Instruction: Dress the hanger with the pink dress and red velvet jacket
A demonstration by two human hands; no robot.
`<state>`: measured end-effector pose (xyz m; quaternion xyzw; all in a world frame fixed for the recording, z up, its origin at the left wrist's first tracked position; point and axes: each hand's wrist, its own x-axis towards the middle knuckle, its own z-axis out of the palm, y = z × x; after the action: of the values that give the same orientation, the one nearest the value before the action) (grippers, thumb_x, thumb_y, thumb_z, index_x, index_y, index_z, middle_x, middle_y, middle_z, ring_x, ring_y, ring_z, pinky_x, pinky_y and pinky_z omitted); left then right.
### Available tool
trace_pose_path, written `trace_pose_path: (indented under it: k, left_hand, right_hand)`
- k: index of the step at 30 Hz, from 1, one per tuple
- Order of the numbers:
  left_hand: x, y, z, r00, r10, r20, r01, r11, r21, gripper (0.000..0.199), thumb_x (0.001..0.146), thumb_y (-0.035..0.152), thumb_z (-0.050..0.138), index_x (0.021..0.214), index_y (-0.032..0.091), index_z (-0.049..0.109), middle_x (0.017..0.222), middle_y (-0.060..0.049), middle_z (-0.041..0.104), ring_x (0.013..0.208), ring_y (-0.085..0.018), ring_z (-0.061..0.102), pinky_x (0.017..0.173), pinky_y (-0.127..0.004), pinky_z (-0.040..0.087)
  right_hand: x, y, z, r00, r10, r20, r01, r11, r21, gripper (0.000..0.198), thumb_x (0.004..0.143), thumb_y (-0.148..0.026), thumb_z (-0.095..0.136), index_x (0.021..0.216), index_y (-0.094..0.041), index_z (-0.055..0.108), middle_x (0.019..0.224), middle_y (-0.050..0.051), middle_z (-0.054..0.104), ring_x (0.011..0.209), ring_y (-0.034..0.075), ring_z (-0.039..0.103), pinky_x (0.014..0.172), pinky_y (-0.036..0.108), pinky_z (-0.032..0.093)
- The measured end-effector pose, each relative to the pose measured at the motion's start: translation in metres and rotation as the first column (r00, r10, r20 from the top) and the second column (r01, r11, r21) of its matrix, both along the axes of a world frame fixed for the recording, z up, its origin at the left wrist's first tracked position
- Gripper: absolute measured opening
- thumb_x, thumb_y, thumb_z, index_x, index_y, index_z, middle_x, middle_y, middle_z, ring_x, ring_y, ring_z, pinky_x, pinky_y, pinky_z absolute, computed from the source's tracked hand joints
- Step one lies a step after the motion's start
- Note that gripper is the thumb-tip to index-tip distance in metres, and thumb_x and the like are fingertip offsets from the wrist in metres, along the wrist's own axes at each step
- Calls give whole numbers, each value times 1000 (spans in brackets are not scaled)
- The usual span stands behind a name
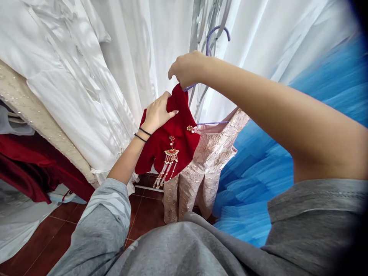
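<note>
A red velvet top [181, 142] with a beaded tassel brooch [171, 155] hangs in front of me, draped over the left side of a purple hanger [211, 36]. My left hand [158, 113], with two black bands at its wrist, is closed on the top's left part, thumb lying on the front. Higher up, my right hand [188, 69] is curled at the top edge of the red cloth, beside the hanger's left arm; its fingertips are partly hidden. A pale pink dress [211, 149] with a gold floral pattern hangs behind and to the right of the red top.
White garments [74, 92] and a sparkly cream one [43, 111] hang at the left, with dark red cloth [31, 161] below. White curtain-like fabric [169, 30] fills the back. A blue tulle dress [250, 184] is at the right. Reddish-brown tiles [146, 218] form the floor.
</note>
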<state>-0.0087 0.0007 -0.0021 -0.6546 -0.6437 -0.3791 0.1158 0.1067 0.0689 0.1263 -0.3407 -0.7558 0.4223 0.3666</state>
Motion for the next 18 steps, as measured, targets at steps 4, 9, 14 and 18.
trace_pose_path:
  k: [4,9,14,18]
  left_hand:
    - [5,-8,-3,997,65,-36,-65,998,2,40,80,34,74,114,18,59,101,-9,69,106,-35,65,93,-42,48]
    - [7,-7,-5,994,86,-70,-88,996,-21,41,79,37,73,112,18,59,95,-8,70,97,-33,67,85,-39,49]
    - [5,2,-6,993,80,-90,-83,996,-35,33,77,40,70,101,20,59,90,-7,69,86,-30,65,73,-36,46]
    - [11,4,-4,998,55,-25,-55,998,13,32,79,50,68,86,22,54,76,-4,62,78,-27,63,72,-35,43]
  right_hand:
    - [20,1,2,969,126,214,-156,979,131,40,63,25,41,82,3,68,93,-1,77,146,14,34,80,-13,25]
    - [90,9,2,962,225,152,-271,820,505,45,65,13,61,101,-12,74,110,-5,75,117,1,63,104,12,45]
    - [191,77,-49,947,-21,-320,169,881,442,19,83,-11,64,99,-11,74,85,3,73,76,4,68,81,21,53]
    - [213,108,-137,954,-152,-257,176,982,74,11,73,1,62,69,-9,67,64,6,67,56,8,60,63,24,51]
